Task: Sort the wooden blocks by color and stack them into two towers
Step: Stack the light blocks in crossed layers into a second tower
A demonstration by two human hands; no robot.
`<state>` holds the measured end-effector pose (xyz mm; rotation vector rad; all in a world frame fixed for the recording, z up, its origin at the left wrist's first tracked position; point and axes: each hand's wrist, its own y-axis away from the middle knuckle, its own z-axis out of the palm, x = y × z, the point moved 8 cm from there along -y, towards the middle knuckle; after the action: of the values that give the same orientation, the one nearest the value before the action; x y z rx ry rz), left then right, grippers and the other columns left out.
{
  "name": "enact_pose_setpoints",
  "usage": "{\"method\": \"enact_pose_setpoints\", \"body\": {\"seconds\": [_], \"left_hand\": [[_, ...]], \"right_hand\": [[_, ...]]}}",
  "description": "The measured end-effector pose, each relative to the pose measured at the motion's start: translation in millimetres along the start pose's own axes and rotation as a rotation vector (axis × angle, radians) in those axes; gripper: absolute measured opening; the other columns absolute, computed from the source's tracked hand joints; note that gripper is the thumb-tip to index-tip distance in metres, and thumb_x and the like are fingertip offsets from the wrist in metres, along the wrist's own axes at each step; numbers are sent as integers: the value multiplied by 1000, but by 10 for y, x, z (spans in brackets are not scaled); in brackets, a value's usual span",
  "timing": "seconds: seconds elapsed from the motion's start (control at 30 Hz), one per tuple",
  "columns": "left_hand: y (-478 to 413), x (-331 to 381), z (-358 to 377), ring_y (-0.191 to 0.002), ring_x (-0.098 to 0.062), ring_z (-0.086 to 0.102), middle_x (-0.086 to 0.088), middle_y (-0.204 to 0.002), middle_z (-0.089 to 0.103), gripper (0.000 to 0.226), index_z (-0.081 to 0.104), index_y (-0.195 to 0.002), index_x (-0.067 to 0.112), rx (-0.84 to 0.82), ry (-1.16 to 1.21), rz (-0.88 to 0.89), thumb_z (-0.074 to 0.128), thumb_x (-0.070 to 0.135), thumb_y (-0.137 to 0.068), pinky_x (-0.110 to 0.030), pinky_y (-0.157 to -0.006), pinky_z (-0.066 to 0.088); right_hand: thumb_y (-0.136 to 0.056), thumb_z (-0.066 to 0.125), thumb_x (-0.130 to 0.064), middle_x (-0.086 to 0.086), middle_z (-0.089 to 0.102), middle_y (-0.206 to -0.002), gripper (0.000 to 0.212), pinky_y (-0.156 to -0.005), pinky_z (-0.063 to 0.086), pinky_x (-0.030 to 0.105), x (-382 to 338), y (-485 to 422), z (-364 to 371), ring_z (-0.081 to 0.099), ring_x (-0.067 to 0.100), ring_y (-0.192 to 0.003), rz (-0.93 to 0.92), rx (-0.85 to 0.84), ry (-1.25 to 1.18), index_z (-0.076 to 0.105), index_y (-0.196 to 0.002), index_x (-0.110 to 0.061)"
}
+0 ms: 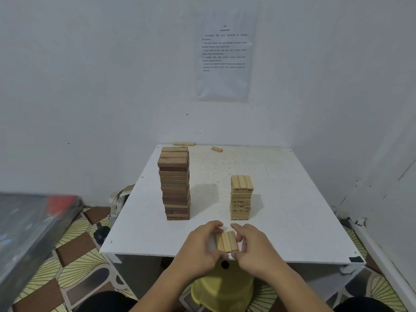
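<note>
Gripped from either side by left hand and right hand, just in front of the light tower at the counter's near edge: three light blocks, pressed flush, probably to go up as one tidy layer. Left of that tower, the taller dark tower; well behind it, stray light blocks yet to gather.

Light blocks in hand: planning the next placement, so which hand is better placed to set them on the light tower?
Probably the right hand: it grips the light blocks, and the light tower stands just ahead on its side.
</note>
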<state>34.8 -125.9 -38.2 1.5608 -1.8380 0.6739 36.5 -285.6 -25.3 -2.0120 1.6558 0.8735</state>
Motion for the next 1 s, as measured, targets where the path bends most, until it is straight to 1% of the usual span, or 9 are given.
{"method": "enact_pose_setpoints", "body": {"seconds": [0.07, 0.1, 0.2, 0.33, 0.47, 0.6, 0.73, 0.83, 1.0], "left_hand": [[31, -10, -13, -130, -1, 49, 22, -140, 55, 88, 45, -147, 40, -14, 19, -15, 89, 38, -70, -27, -114, 40], [48, -14, -35, -133, -1, 47, 22, -144, 53, 89, 44, -148, 41, -17, 19, -12, 88, 40, -71, -27, -115, 38], [106, -38, -141, -136, -3, 45, 21, -149, 49, 78, 43, -151, 39, -8, -9, 12, 80, 35, -83, -22, -114, 35], [171, -65, -213, -138, -4, 45, 19, -150, 49, 67, 45, -151, 35, 17, -68, 23, 72, 31, -90, -21, -116, 34], [186, -22, -144, -142, -3, 39, 18, -154, 45, 70, 41, -153, 35, 7, -114, 29, 73, 33, -91, -24, -121, 29], [111, 27, -94, -137, -7, 45, 14, -147, 52, 75, 43, -152, 33, -2, -133, 31, 79, 35, -86, -25, -117, 34], [63, 47, -90, -133, -7, 49, 14, -142, 57, 78, 44, -150, 35, -32, -118, 22, 83, 36, -82, -27, -114, 39], [45, 18, -111, -134, -6, 49, 13, -144, 58, 80, 44, -151, 36, -65, -123, 26, 83, 33, -81, -24, -113, 38], [19, 9, -150, -136, -4, 48, 14, -147, 56, 77, 40, -154, 37, -107, -132, 50, 78, 24, -88, -12, -106, 30]], "right_hand": [[-89, 73, -26, -14, 47, -111, 77, -76, 45, 15, -19, 38, -12, 50, 4, -87, 6, 14, -19, 35, -156, -33], [-90, 71, -28, -14, 46, -113, 75, -82, 45, 15, -37, 64, -10, 49, 3, -89, 3, 30, -24, 35, -156, -32], [-92, 66, -40, -11, 45, -125, 70, -100, 41, 20, -102, 122, 39, 49, 6, -112, 0, 94, -4, 38, -154, -27], [-89, 66, -52, -6, 43, -136, 72, -102, 41, 25, -188, 119, 93, 49, 14, -125, 39, 126, 45, 37, -150, -26], [-86, 63, -37, -7, 47, -134, 69, -101, 44, 25, -181, 122, 101, 50, 13, -122, 59, 58, 46, 40, -150, -25], [-85, 66, -27, -11, 49, -119, 62, -91, 41, 15, -117, 140, 63, 50, 8, -111, 58, 30, 30, 49, -145, -25], [-84, 74, -29, -12, 42, -139, 71, -104, 45, 26, -101, 88, 67, 51, 13, -120, 25, -13, 56, 47, -149, -23], [-86, 74, -29, -13, 38, -152, 72, -114, 40, 30, -113, 48, 119, 45, 11, -133, -17, -41, 71, 45, -152, -24], [-91, 70, -26, -17, 41, -155, 70, -118, 37, 31, -85, 30, 162, 40, 9, -140, -34, -33, 60, 40, -154, -35]]}}
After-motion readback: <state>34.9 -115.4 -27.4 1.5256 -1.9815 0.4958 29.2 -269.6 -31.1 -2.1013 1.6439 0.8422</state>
